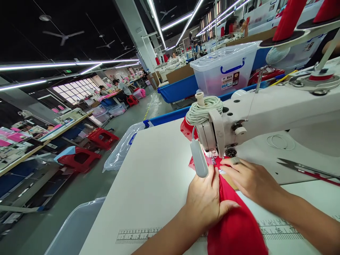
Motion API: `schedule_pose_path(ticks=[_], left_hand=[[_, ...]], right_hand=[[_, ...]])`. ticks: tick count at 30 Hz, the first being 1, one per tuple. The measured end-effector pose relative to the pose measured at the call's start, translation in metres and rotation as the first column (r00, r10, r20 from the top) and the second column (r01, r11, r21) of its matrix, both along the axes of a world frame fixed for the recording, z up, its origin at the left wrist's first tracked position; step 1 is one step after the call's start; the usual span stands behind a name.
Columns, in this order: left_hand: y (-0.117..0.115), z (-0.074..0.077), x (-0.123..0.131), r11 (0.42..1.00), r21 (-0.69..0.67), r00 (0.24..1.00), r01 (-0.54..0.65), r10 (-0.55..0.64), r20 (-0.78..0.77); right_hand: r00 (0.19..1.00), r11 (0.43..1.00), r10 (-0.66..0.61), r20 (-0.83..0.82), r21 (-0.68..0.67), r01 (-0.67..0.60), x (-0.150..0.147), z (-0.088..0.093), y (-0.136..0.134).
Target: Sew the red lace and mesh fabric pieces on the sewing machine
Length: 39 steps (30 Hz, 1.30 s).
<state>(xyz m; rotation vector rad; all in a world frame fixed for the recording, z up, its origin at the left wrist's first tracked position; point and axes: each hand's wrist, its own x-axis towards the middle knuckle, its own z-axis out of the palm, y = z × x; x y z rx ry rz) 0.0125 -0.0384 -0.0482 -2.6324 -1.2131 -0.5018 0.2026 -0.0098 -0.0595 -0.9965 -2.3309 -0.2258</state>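
Note:
A strip of red fabric (233, 226) runs from the table's front edge up under the needle of a white sewing machine (265, 109). My left hand (204, 200) lies on the fabric's left side, with its thumb hooked over the cloth and the fingers pressed down on it. My right hand (249, 179) rests flat to the right of the fabric, fingers stretched toward the presser foot (214, 159). More red fabric (187, 129) shows behind the machine head. A small white lamp (198, 157) hangs beside the needle.
Thread snips (305, 169) lie on the white table (148, 184) to the right. A printed ruler (138, 235) runs along the front edge. Clear plastic bins (225, 67) stand behind and left of the table. Red stools (102, 138) stand in the aisle. Other people work at far benches.

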Motion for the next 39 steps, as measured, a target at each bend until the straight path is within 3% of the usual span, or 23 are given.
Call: schedule_pose_path(ticks=[4,8,39], left_hand=[[-0.0022,-0.0015,-0.0003,0.999,0.02,0.999,0.029,-0.029,0.014],[-0.0069,-0.0014,0.0003,0.997,0.073,1.0,0.027,-0.027,-0.002],[-0.0067,-0.0013,0.0009,1.0,0.011,0.992,-0.007,0.009,-0.126]], right_hand=[[0.993,0.994,0.113,-0.016,0.0,-0.113,-0.0003,0.0014,-0.0002],[0.989,0.989,0.145,-0.036,-0.02,-0.146,0.0009,-0.0004,0.0003],[0.995,0.992,0.074,-0.073,-0.097,-0.081,-0.0019,0.0,0.0027]])
